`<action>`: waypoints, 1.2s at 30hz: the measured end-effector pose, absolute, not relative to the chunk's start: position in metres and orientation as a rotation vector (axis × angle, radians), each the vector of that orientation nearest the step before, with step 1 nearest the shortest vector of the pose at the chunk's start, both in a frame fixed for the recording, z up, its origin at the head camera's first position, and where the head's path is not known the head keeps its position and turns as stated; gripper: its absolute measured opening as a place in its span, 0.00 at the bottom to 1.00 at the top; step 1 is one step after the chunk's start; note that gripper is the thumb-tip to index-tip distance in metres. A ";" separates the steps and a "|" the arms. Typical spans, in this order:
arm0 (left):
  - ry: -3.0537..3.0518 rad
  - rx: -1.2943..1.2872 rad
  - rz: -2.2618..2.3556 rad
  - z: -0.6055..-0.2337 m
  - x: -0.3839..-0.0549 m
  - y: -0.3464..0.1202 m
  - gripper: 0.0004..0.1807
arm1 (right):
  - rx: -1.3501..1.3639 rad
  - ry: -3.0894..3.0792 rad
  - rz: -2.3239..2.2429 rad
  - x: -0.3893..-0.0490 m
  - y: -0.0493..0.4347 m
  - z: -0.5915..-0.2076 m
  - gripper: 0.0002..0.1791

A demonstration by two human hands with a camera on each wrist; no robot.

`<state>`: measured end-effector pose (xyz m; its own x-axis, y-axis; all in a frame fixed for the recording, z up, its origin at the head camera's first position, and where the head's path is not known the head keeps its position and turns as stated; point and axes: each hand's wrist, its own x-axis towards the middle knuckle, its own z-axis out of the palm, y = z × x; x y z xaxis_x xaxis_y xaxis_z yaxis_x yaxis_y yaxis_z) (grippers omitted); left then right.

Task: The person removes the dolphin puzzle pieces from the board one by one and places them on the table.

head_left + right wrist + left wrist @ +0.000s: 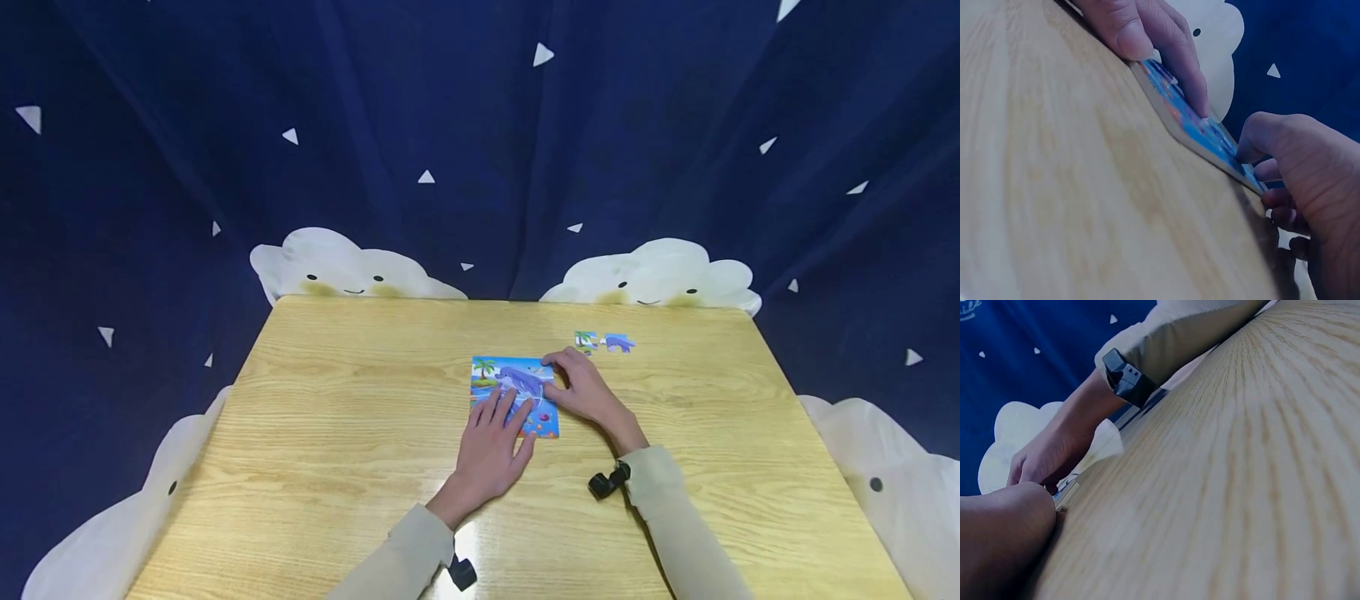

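A square jigsaw puzzle (529,427) with a dolphin, a palm tree and blue sea lies on the wooden table. My left hand (489,450) rests on its lower left part with fingers spread and fairly straight, covering some of the picture. At the puzzle's right edge is my right hand (588,392), its thumb and index finger bent over the border. From the right wrist view, the thumb (1254,140) of that hand touches the top of the puzzle (1194,134) while other fingers curl at the edge. My left hand's fingers (1179,59) press on the far end.
Loose puzzle pieces (618,342) lie behind my right hand, one showing a dolphin and another a palm tree (585,338). A dark blue curtain (480,125) with white triangles and clouds hangs behind the wooden table (337,400). Both wrists wear small black cameras (602,486).
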<state>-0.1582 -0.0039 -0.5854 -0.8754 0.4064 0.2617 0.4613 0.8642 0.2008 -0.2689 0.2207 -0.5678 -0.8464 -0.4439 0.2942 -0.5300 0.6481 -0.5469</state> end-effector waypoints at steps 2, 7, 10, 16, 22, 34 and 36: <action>-2.829 -0.665 -0.370 -0.585 -0.159 -0.004 0.31 | 0.810 -2.728 0.952 -0.270 0.219 -0.566 0.21; -2.819 -0.675 -0.371 -0.583 -0.160 -0.004 0.31 | 0.779 -2.765 0.900 -0.271 0.218 -0.562 0.20; -2.821 -0.681 -0.379 -0.583 -0.161 -0.002 0.31 | 0.749 -2.798 0.873 -0.271 0.218 -0.558 0.20; -2.807 -0.685 -0.402 -0.582 -0.163 0.001 0.31 | 0.703 -2.814 0.825 -0.271 0.216 -0.555 0.23; -2.801 -0.669 -0.412 -0.583 -0.161 -0.001 0.31 | 0.687 -2.795 0.900 -0.271 0.214 -0.560 0.24; -2.793 -0.663 -0.430 -0.585 -0.156 -0.004 0.30 | 0.675 -2.714 1.060 -0.268 0.206 -0.571 0.19; -2.785 -0.669 -0.424 -0.585 -0.157 -0.004 0.30 | 0.647 -2.699 1.105 -0.269 0.206 -0.571 0.16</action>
<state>-0.1567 -0.0039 -0.5847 -0.8649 0.4020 0.3006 0.4733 0.8526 0.2215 -0.2694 0.2058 -0.5713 -0.8948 -0.3321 0.2984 -0.4460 0.6349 -0.6309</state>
